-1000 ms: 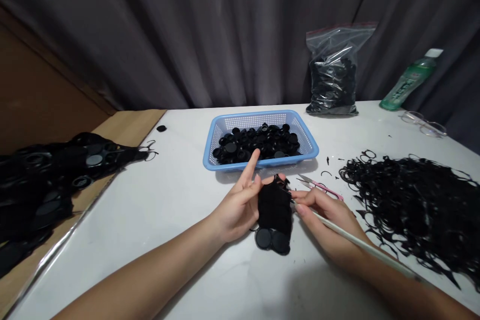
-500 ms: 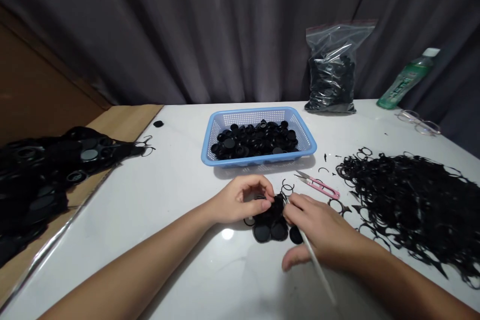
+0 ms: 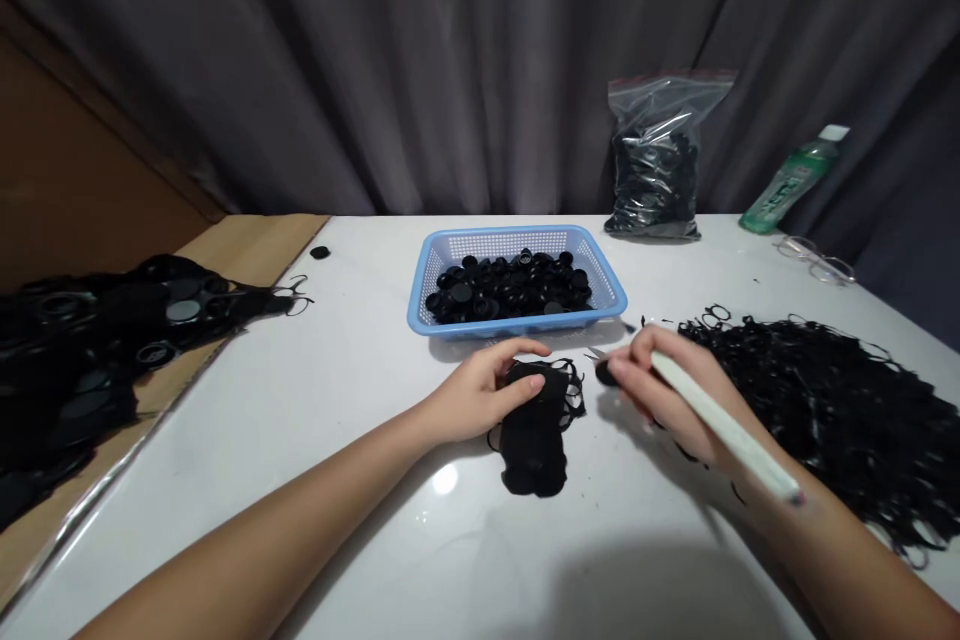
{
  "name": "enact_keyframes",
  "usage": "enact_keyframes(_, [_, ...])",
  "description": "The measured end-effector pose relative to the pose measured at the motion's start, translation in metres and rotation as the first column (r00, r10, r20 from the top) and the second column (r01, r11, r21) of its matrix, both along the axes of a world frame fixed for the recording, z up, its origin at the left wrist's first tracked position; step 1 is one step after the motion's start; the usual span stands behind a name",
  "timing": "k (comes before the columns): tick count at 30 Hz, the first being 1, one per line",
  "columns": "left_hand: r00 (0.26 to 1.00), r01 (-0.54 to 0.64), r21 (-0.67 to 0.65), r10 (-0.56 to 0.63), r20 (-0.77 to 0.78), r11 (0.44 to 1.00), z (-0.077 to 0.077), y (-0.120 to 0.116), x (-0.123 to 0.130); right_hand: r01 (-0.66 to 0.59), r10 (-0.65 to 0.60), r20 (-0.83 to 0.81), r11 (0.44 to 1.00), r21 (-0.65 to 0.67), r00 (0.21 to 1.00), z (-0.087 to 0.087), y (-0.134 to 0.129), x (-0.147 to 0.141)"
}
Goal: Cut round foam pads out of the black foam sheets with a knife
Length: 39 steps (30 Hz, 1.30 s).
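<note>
My left hand (image 3: pixel 491 390) rests on a black rubber sheet piece (image 3: pixel 534 430) with rounded edges, its thumb and fingers closed around the upper part. Thin cut rings and strips hang from that piece's right side. Between the fingertips of my right hand (image 3: pixel 671 385) is a small round black cap (image 3: pixel 606 373), raised over the table. The same hand also carries a slim white-handled tool (image 3: pixel 724 425), whose handle points back along the forearm; its tip is hidden. Just behind the cap, the blade tips of the snips (image 3: pixel 595 354) show; the rest is covered by my right hand.
A blue basket (image 3: pixel 517 324) full of black caps stands ahead. At right lies a heap of black scraps (image 3: pixel 832 410). Behind are a zip bag (image 3: pixel 652 180), a green bottle (image 3: pixel 787 185) and glasses (image 3: pixel 817 262). More black sheets (image 3: pixel 90 350) lie at left.
My right hand has moved right and up, away from the sheet piece, with a round cap in its fingers. The tool's handle has swung to the right. My left hand stays at the piece.
</note>
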<state>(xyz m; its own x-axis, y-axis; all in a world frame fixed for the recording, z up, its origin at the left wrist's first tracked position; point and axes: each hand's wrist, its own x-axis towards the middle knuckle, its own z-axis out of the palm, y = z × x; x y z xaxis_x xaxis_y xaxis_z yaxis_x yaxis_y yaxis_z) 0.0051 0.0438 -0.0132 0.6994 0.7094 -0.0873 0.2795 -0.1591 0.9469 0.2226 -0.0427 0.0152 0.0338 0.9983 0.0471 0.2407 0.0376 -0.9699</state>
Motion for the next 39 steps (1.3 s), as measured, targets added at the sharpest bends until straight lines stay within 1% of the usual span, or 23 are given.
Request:
enact_keyframes(1, [1.000,-0.016,-0.051,0.017,0.026,0.999,0.001,-0.002,0.001,0.076,-0.075,-0.130,0.997,0.001,0.989,-0.001,0.004,-0.002])
enact_keyframes(2, [0.998,-0.026,-0.086,0.030,0.048,0.996,0.003,-0.004,0.002,0.112,-0.109,-0.232,0.994,-0.002,0.966,-0.002,0.007,-0.004])
enact_keyframes(3, [0.997,-0.035,-0.107,0.042,0.062,0.994,0.004,-0.006,0.003,0.122,-0.120,-0.298,0.992,-0.012,0.947,-0.004,0.010,-0.006])
enact_keyframes(5, [0.995,-0.053,-0.127,0.064,0.081,0.991,0.006,-0.009,0.005,0.115,-0.123,-0.348,0.992,-0.043,0.929,-0.010,0.012,-0.008])
enact_keyframes(8, [0.989,-0.074,-0.159,0.093,0.116,0.984,0.007,-0.013,0.008,0.164,-0.176,-0.430,0.984,-0.067,0.886,-0.017,0.010,-0.010])
enact_keyframes(10, [0.984,-0.082,-0.172,0.107,0.142,0.982,0.007,-0.016,0.010,0.125,-0.157,-0.543,0.988,-0.095,0.825,-0.019,0.008,-0.011])
enact_keyframes(12, [0.980,-0.099,-0.157,0.123,0.154,0.983,0.007,-0.018,0.012,0.043,-0.112,-0.620,0.991,-0.126,0.777,-0.019,0.005,-0.012])
enact_keyframes(13, [0.980,-0.110,-0.137,0.131,0.152,0.984,0.007,-0.018,0.012,0.007,-0.094,-0.629,0.990,-0.139,0.772,-0.019,0.003,-0.013])
enact_keyframes(16, [0.978,-0.155,-0.059,0.161,0.131,0.986,0.006,-0.019,0.012,-0.062,-0.057,-0.604,0.983,-0.175,0.795,-0.016,0.000,-0.014])
enact_keyframes(19, [0.976,-0.184,0.004,0.182,0.118,0.983,0.007,-0.019,0.012,-0.098,-0.065,-0.606,0.968,-0.233,0.793,-0.014,-0.002,-0.014])
enact_keyframes(23, [0.981,-0.155,-0.027,0.157,0.116,0.988,0.011,-0.020,0.012,-0.091,-0.105,-0.628,0.958,-0.272,0.771,-0.013,-0.003,-0.015])
enact_keyframes(25, [0.984,-0.138,-0.045,0.143,0.110,0.989,0.012,-0.020,0.012,-0.083,-0.111,-0.636,0.960,-0.267,0.763,-0.014,-0.003,-0.016])
enact_keyframes(28, [0.988,-0.121,-0.039,0.124,0.094,0.992,0.011,-0.021,0.011,-0.087,-0.096,-0.639,0.965,-0.248,0.763,-0.018,-0.003,-0.017])
enact_keyframes(31, [0.989,-0.112,-0.022,0.113,0.092,0.994,0.009,-0.021,0.010,-0.102,-0.055,-0.617,0.971,-0.216,0.785,-0.021,-0.005,-0.016])
enact_keyframes(33, [0.989,-0.111,-0.015,0.112,0.099,0.994,0.008,-0.022,0.010,-0.090,-0.022,-0.550,0.980,-0.176,0.835,-0.022,-0.007,-0.014])
enact_keyframes(34, [0.988,-0.109,-0.019,0.111,0.104,0.994,0.008,-0.023,0.010,-0.076,-0.006,-0.477,0.986,-0.152,0.879,-0.021,-0.008,-0.014])
enact_keyframes(36, [0.988,-0.103,-0.027,0.106,0.116,0.994,0.009,-0.026,0.011,-0.037,0.013,-0.245,0.995,-0.097,0.969,-0.020,-0.011,-0.013])
enact_keyframes(37, [0.987,-0.102,-0.025,0.105,0.121,0.994,0.010,-0.027,0.010,-0.019,0.012,-0.109,0.998,-0.067,0.994,-0.019,-0.013,-0.013])
enact_keyframes(39, [0.987,-0.099,-0.008,0.099,0.127,0.995,0.010,-0.029,0.010,-0.006,0.007,0.114,1.000,-0.010,0.993,-0.017,-0.016,-0.013])
